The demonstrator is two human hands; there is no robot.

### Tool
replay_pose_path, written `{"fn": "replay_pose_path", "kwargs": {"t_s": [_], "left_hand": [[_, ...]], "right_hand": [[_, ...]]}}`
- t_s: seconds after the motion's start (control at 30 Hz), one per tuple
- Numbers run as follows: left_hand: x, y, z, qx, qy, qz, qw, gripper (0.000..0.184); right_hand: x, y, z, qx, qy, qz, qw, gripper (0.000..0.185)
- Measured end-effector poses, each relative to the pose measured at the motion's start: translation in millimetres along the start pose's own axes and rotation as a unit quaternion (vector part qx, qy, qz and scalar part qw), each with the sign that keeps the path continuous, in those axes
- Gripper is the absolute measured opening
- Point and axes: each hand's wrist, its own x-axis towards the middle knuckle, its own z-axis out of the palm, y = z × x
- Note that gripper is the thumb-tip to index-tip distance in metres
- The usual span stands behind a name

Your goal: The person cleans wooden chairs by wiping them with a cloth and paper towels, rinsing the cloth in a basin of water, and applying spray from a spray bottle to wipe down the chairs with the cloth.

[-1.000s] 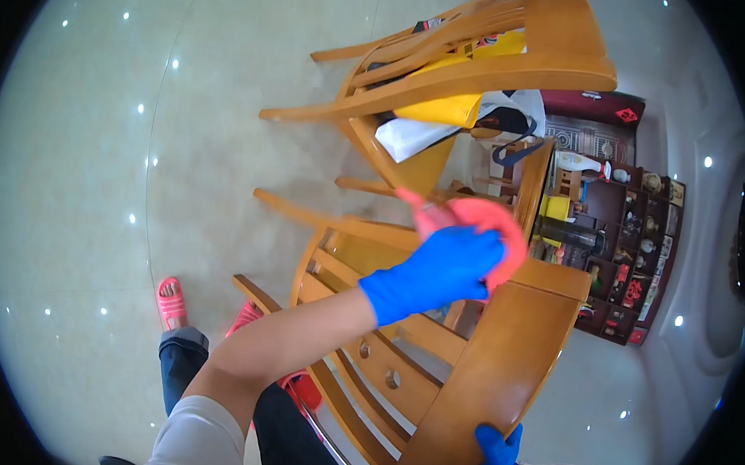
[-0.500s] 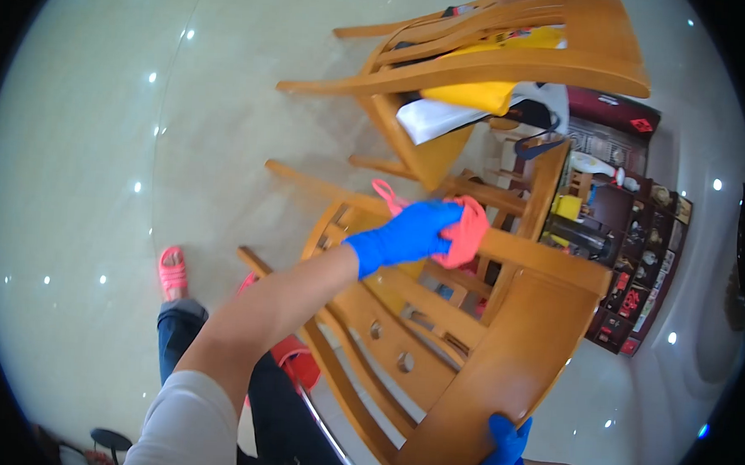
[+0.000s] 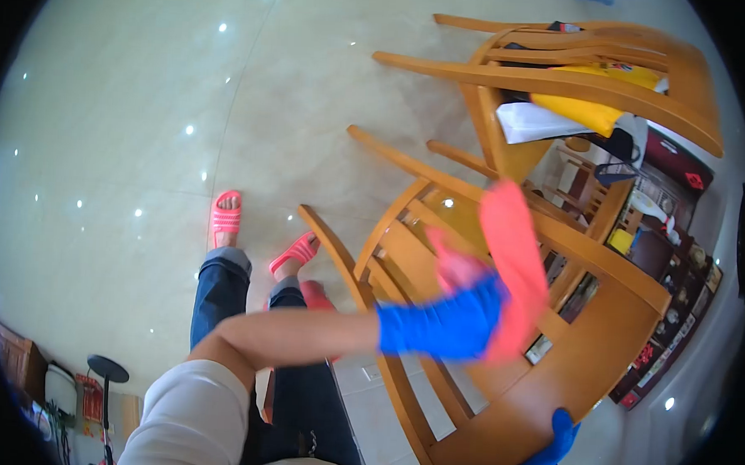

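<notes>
A wooden chair (image 3: 583, 358) fills the right half, its slatted back toward me and its broad top rail nearest. My left hand (image 3: 448, 319), in a blue glove, is closed on a coral-red cloth (image 3: 517, 255), both blurred by motion. The cloth hangs out long across the chair back; whether it touches the wood I cannot tell. At the lower right, my right hand (image 3: 552, 452), also blue-gloved, grips the end of the top rail; its fingers are partly hidden behind the wood.
A second wooden chair (image 3: 595, 80) stands beyond, with yellow and white items on it. Dark shelves (image 3: 677, 304) with small objects lie at the right. My feet in pink slippers (image 3: 226, 218) rest on pale floor tiles. A round-topped black stand (image 3: 107, 369) is at lower left.
The cloth was bunched in my left hand on the chair's side post; now it stretches out as the hand moves across the back. My right hand stays on the rail. The view has shifted.
</notes>
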Motion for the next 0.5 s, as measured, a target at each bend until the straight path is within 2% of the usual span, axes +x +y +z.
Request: {"fn": "replay_pose_path", "kwargs": {"t_s": [0.03, 0.07, 0.1, 0.13, 0.17, 0.2, 0.23, 0.27, 0.3, 0.33, 0.37, 0.4, 0.43, 0.47, 0.5], "left_hand": [[9.7, 42.5, -3.8, -0.135, 0.009, -0.011, 0.991, 0.046], [24.9, 57.4, -23.3, -0.276, 0.121, -0.155, 0.941, 0.049], [36.1, 61.9, -40.4, -0.399, 0.229, -0.291, 0.839, 0.053], [29.1, 64.7, -34.8, -0.403, 0.231, -0.297, 0.835, 0.053], [17.4, 66.4, -26.2, -0.229, 0.109, -0.279, 0.926, 0.038], [8.9, 70.1, -13.6, -0.045, -0.019, -0.247, 0.968, 0.024], [7.1, 147.0, 36.2, -0.052, -0.019, -0.252, 0.966, 0.024], [-27.0, 138.6, 109.0, -0.445, 0.153, -0.388, 0.793, 0.023], [-72.4, 108.1, 184.0, -0.731, 0.292, -0.434, 0.438, 0.022], [-84.1, 150.0, 233.0, -0.849, 0.366, -0.38, -0.014, 0.021], [-105.8, 125.6, 224.5, -0.753, 0.248, -0.538, 0.286, 0.018], [-122.2, 100.1, 205.8, -0.55, 0.1, -0.622, 0.548, 0.02], [-115.7, 92.9, 193.9, -0.547, 0.102, -0.619, 0.553, 0.02], [-110.5, 94.7, 181.0, -0.687, 0.214, -0.591, 0.364, 0.023], [-104.6, 100.4, 163.3, -0.78, 0.311, -0.524, 0.147, 0.027]], "right_hand": [[0.1, 2.0, -2.1, -0.003, -0.007, 0.007, 1.0, 0.055], [-0.8, 4.5, -6.7, -0.015, 0.027, 0.001, 1.0, 0.055], [-1.3, 5.3, -8.0, -0.029, 0.064, -0.007, 0.998, 0.055], [-2.9, 2.5, -10.5, -0.037, 0.063, -0.003, 0.997, 0.055], [-5.5, -3.0, -13.1, -0.195, -0.003, -0.116, 0.974, 0.047], [-6.9, -6.1, -15.6, -0.346, -0.073, -0.223, 0.908, 0.039], [-8.3, -4.7, -23.5, -0.354, -0.075, -0.218, 0.906, 0.039], [-10.3, -3.7, -33.3, -0.357, -0.09, -0.194, 0.909, 0.041], [-12.2, -3.2, -39.5, -0.358, -0.104, -0.171, 0.912, 0.043], [-12.5, -3.4, -36.2, -0.358, -0.105, -0.171, 0.912, 0.043], [-11.7, -5.0, -26.4, -0.26, -0.06, -0.114, 0.957, 0.044], [-8.7, -7.1, -17.6, -0.156, -0.016, -0.059, 0.986, 0.044], [-6.0, -9.5, -9.4, -0.151, -0.017, -0.065, 0.986, 0.044], [-5.6, -12.4, -2.1, -0.131, -0.005, -0.046, 0.99, 0.045], [-8.2, -13.4, -0.8, -0.113, 0.005, -0.023, 0.993, 0.046]]}}
